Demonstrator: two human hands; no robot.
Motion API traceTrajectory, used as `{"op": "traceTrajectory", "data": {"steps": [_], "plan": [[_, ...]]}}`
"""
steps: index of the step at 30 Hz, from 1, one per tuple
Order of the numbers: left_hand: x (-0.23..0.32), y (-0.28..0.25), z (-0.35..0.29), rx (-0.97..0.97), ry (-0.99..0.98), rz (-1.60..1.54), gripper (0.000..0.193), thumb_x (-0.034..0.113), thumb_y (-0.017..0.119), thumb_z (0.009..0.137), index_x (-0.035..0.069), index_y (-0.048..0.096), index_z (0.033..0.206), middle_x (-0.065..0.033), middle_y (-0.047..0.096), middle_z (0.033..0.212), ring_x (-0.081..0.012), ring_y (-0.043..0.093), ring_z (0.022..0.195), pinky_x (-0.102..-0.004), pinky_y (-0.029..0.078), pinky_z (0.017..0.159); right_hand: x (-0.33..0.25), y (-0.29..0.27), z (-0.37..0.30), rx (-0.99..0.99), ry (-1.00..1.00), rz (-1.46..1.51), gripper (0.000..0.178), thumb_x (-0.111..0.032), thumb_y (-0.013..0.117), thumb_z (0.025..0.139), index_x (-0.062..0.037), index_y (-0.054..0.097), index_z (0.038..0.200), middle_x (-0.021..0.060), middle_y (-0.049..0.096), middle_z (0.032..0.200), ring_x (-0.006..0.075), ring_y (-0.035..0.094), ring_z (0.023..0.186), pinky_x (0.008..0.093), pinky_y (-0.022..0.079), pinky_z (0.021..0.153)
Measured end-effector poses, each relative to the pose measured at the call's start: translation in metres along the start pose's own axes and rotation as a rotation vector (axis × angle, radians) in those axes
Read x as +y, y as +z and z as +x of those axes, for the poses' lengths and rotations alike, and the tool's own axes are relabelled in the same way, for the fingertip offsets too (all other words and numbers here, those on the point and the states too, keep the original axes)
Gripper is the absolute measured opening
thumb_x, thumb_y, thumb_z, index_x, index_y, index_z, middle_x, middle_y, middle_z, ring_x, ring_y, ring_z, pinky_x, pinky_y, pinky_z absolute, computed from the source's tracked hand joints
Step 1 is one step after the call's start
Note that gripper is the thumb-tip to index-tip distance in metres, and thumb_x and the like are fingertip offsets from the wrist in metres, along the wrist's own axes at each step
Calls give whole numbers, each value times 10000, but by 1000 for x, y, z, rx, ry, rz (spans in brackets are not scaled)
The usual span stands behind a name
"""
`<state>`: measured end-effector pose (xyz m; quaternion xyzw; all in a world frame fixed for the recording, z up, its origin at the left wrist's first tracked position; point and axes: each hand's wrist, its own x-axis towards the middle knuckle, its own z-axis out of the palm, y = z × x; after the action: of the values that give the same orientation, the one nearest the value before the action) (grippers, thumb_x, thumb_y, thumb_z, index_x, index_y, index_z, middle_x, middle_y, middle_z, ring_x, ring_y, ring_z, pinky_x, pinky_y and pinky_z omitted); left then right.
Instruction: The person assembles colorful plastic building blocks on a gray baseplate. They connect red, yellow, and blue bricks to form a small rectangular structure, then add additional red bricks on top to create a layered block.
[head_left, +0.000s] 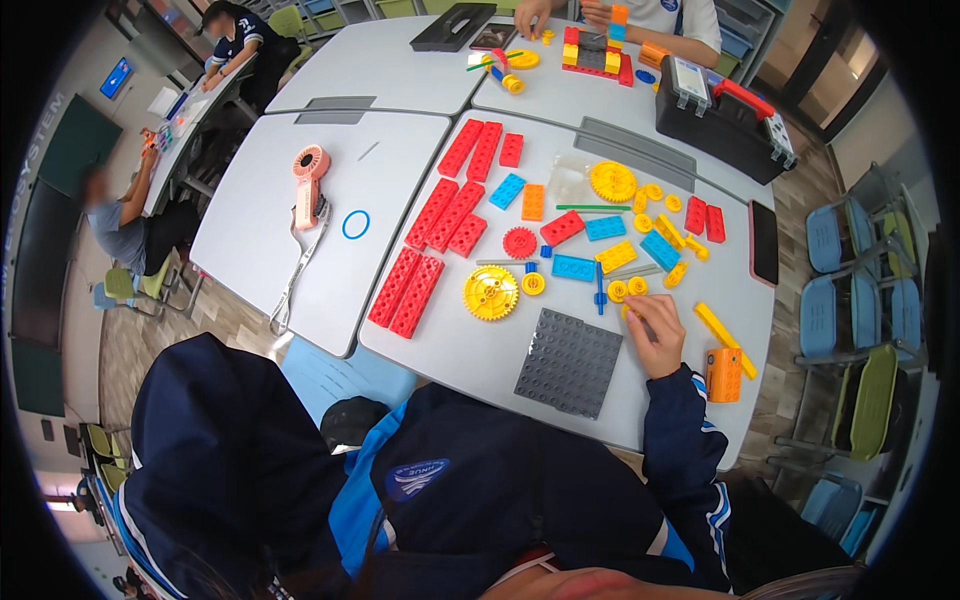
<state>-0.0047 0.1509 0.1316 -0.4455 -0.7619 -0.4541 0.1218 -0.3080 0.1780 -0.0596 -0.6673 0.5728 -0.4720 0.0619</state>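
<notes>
My right hand (655, 335) reaches over the table with its fingertips closed together. A bit of yellow shows at the fingertips, a small round piece partly hidden by them. Just beyond lie small yellow pulley wheels (617, 291), and a blue axle (600, 290) lies to their left. The grey studded baseplate (568, 362) rests flat near the table's front edge, left of my hand. Farther off are a big yellow gear (491, 293), a red gear (520, 242), blue bricks (575, 267) and a yellow brick (615, 256). My left hand is not in view; only dark sleeve fabric shows on that side.
Red building beams (430, 213) line the left side. An orange block (723, 375) and a yellow beam (725, 340) lie right of my hand, a phone (763, 243) at the right edge. Across stand a black toolbox (715, 120) and another person's brick model (592, 55). A pink handheld fan (309, 185) lies left.
</notes>
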Motion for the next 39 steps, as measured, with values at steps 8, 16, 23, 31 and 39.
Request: {"op": "traceTrajectory", "data": {"steps": [8, 16, 23, 31, 39], "plan": [[-3, 1, -1, 4, -3, -15, 214, 177, 569, 901, 15, 611, 1034, -154, 617, 1073, -300, 589, 1007, -402, 456, 890, 1, 2, 0, 1, -3, 40, 184, 36, 692, 826, 10, 709, 1008, 125, 711, 980, 263, 632, 898, 328, 507, 781], [-9, -4, -4, -29, 15, -48, 224, 190, 570, 901, 15, 602, 1037, -159, 607, 1080, -310, 578, 1021, -412, 448, 905, 5, 0, -2, 10, 33, 49, 204, 30, 702, 814, -3, 718, 1015, 109, 707, 879, 249, 634, 809, 326, 511, 721], [-11, -5, -6, -49, 32, -92, 234, 202, 570, 902, 15, 593, 1040, -164, 598, 1085, -319, 568, 1033, -420, 442, 918, -1, -1, 1, -31, 52, 70, 176, 12, 699, 835, 8, 715, 1010, 111, 706, 886, 215, 629, 770, 296, 496, 684], [-27, -15, -17, -97, 119, -181, 245, 215, 571, 902, 15, 583, 1044, -169, 588, 1092, -329, 557, 1047, -429, 434, 933, 6, 1, -1, -13, -23, 36, 212, 22, 706, 821, -5, 718, 1032, 107, 711, 924, 244, 629, 835, 320, 505, 725], [-46, -23, -35, -165, 243, -310, 258, 229, 572, 903, 15, 574, 1047, -174, 578, 1098, -339, 545, 1061, -439, 426, 947, 23, -4, -5, -14, -22, -55, 236, 2, 730, 789, -46, 723, 1020, 87, 685, 1027, 262, 608, 958, 346, 503, 853]]}}
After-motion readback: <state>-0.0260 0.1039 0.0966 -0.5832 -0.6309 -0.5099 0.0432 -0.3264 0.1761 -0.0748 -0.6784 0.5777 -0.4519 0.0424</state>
